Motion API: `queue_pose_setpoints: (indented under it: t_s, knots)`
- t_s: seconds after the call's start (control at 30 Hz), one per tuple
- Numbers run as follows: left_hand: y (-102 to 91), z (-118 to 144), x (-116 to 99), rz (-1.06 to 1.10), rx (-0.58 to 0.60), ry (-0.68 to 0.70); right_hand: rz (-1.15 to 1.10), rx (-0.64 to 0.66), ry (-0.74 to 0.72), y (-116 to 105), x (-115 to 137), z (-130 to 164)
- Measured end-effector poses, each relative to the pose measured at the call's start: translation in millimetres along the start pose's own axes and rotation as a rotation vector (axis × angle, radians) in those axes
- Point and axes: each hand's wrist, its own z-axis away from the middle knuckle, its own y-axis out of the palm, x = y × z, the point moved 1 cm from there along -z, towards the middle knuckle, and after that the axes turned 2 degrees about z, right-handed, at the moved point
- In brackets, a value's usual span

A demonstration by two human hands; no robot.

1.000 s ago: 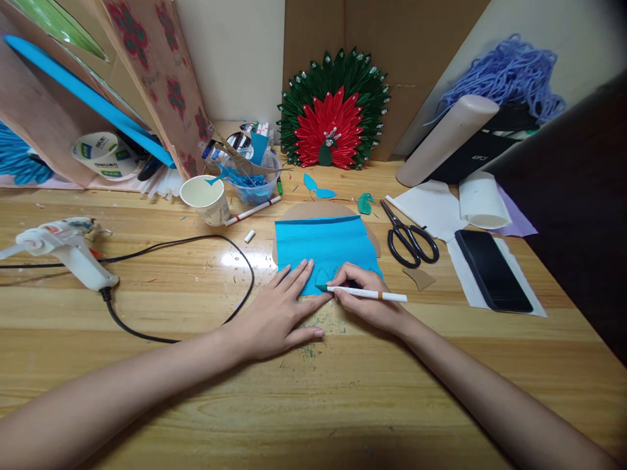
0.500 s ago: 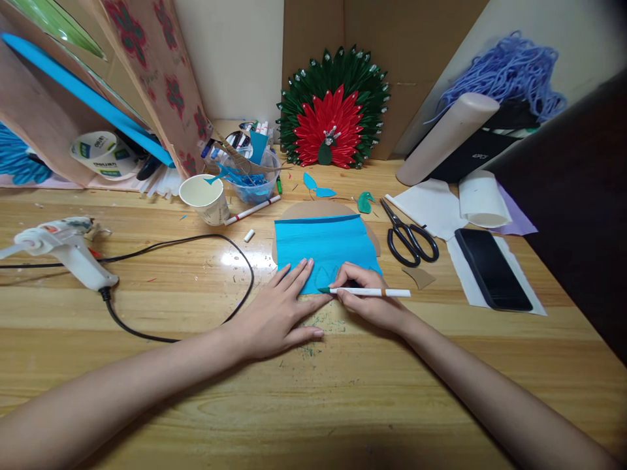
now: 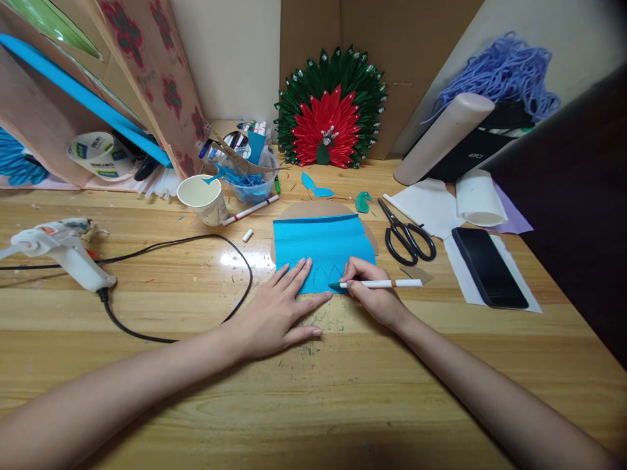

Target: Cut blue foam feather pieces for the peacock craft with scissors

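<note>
A folded blue paper sheet (image 3: 321, 245) lies on a brown cardboard shape (image 3: 313, 210) on the wooden table (image 3: 313, 385). My left hand (image 3: 277, 310) lies flat with its fingers apart, the fingertips pressing the sheet's near left edge. My right hand (image 3: 372, 290) grips a white marker (image 3: 386, 284) with a green tip; the tip touches the sheet's near edge, beside two pointed arches drawn there.
Black scissors (image 3: 406, 236) and a dark phone (image 3: 488, 266) on white paper lie to the right. A glue gun (image 3: 59, 251) with its black cord (image 3: 196, 281) is at the left. A paper cup (image 3: 203, 199), a plastic tub of blue cut-outs (image 3: 249, 183) and a red-green peacock fan (image 3: 329, 117) stand behind.
My right hand has slid the marker to the right along the sheet's near edge, uncovering the drawn arches. My left hand has stayed in place.
</note>
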Motion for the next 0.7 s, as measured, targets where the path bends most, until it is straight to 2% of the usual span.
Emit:
queue_pose_setpoints:
  t_s: [0.2,0.37,0.53,0.7]
  knots:
    - [-0.5,-0.4,-0.4,0.000,0.024,-0.011,0.023,0.044,-0.031,0.6,2.7,0.3]
    - [-1.3,-0.7,-0.8,0.004,0.038,-0.015,0.028,-0.003,-0.012,0.8,1.4,0.3]
    - [-1.5,-0.6,-0.5,0.007,0.033,-0.012,0.038,0.098,-0.060,1.4,1.9,0.6]
    - [-0.7,-0.5,0.1,0.001,0.015,0.003,0.013,0.149,-0.036,1.7,3.6,1.0]
